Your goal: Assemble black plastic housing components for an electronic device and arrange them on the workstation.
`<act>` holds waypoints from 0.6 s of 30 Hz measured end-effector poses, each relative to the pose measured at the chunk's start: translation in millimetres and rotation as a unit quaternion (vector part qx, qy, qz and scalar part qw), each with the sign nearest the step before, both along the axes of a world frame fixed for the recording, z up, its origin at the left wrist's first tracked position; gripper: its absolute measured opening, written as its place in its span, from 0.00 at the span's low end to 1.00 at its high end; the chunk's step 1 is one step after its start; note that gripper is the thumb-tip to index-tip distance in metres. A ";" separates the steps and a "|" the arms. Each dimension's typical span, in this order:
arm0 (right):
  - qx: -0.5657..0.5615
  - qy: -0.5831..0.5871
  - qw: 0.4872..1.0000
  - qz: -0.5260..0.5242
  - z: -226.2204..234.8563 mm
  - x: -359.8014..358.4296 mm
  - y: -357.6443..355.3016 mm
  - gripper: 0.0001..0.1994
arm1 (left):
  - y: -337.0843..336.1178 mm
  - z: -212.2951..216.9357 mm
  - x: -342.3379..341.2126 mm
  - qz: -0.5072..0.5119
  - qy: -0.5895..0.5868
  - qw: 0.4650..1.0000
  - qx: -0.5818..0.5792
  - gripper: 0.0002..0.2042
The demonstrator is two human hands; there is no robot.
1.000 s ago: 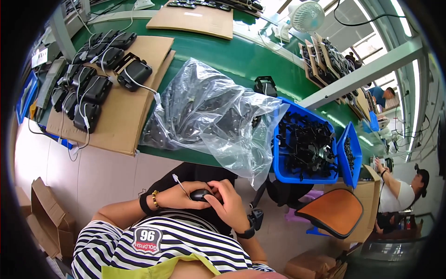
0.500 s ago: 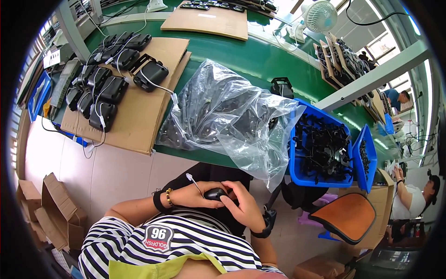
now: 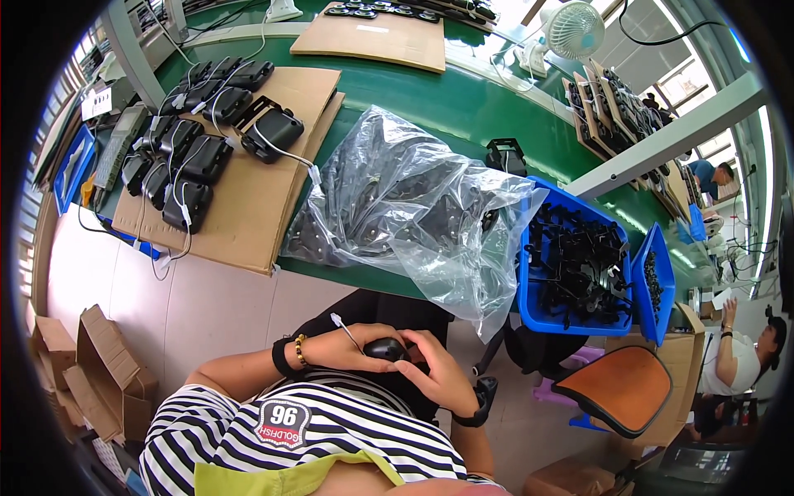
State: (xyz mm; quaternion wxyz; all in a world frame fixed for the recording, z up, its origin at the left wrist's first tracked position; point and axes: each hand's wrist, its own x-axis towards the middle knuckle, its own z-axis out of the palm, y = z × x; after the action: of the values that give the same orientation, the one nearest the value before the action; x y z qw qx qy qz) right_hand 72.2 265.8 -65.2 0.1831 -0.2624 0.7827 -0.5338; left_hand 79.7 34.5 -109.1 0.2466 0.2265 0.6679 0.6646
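Observation:
In my lap a small black rounded device (image 3: 384, 349) is gripped by my left hand (image 3: 335, 350), its fingers wrapped round the left side. A white cable with a white plug (image 3: 337, 321) rises from between those fingers. My right hand (image 3: 433, 374) closes on the device's right end, the thumb near its lower edge and the fingers bent over the top. What lies beneath its fingertips is hidden. Beyond my hands, a clear plastic bag (image 3: 405, 194) of black parts lies on the green table (image 3: 376, 89).
Black cabled devices (image 3: 198, 159) sit in rows on cardboard (image 3: 240, 223) at left. Blue bins (image 3: 571, 324) of black parts stand at right, near an orange-seated chair (image 3: 620, 388). Open cartons (image 3: 103, 372) are on the floor at left. A co-worker (image 3: 736, 364) is at far right.
My right thumb has moved off the device's top toward its lower edge, and more of the device shows. The co-worker at far right has raised a hand.

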 end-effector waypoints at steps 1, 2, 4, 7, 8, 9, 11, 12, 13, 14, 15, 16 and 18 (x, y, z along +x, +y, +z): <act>0.001 0.000 1.000 -0.001 0.0 0.5 -1.1 0.21 | -0.2 0.3 -0.4 -0.003 -0.011 1.000 -0.005 0.23; 0.037 0.000 0.999 -0.022 -0.6 1.9 -3.9 0.21 | 0.3 0.5 -0.6 -0.007 -0.023 1.000 -0.010 0.23; 0.108 0.000 0.992 -0.065 -0.4 3.5 -9.6 0.21 | 2.5 0.4 -0.7 -0.004 -0.014 1.000 -0.002 0.23; 0.048 -0.002 0.999 -0.022 3.8 -1.0 0.6 0.20 | 3.1 -1.0 -0.8 0.003 0.003 1.000 0.010 0.22; 0.017 -0.003 1.000 0.001 4.4 -1.9 2.3 0.19 | 2.1 -3.0 -0.8 0.004 0.003 1.000 0.009 0.22; 0.017 -0.003 1.000 -0.002 4.2 -1.8 2.1 0.19 | 2.6 -3.9 -1.1 0.004 0.003 1.000 0.009 0.22; 0.036 -0.028 0.999 -0.029 2.1 -1.5 -0.9 0.19 | 3.8 -2.9 -2.0 0.003 0.002 1.000 0.009 0.22; 0.046 -0.041 0.997 -0.043 1.2 -1.3 -1.1 0.19 | 3.8 -2.4 -2.7 0.003 -0.019 1.000 0.014 0.22; 0.046 -0.041 0.997 -0.044 0.9 -1.3 0.7 0.19 | 3.9 -0.6 -3.7 0.004 -0.041 0.999 0.018 0.21; 0.046 -0.051 0.997 -0.038 0.7 -2.0 2.8 0.19 | 3.5 0.3 -4.5 0.005 -0.063 0.998 0.022 0.21; 0.046 -0.061 0.997 -0.032 0.4 -2.7 5.0 0.19 | 3.0 -0.7 -4.7 0.004 -0.063 0.998 0.022 0.21; 0.046 -0.071 0.996 -0.026 -0.3 -3.2 6.1 0.19 | 1.9 -2.6 -4.8 0.000 -0.035 0.999 0.019 0.21; 0.038 -0.062 0.997 -0.016 -3.8 -4.7 6.3 0.19 | 0.4 -5.6 -5.2 -0.010 0.021 1.000 0.013 0.21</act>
State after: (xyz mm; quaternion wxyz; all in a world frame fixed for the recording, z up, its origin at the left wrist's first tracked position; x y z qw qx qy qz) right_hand 67.5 272.1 -68.9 0.2327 -0.2094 0.7934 -0.5220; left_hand 74.5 34.9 -114.7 0.2362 0.2508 0.6618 0.6658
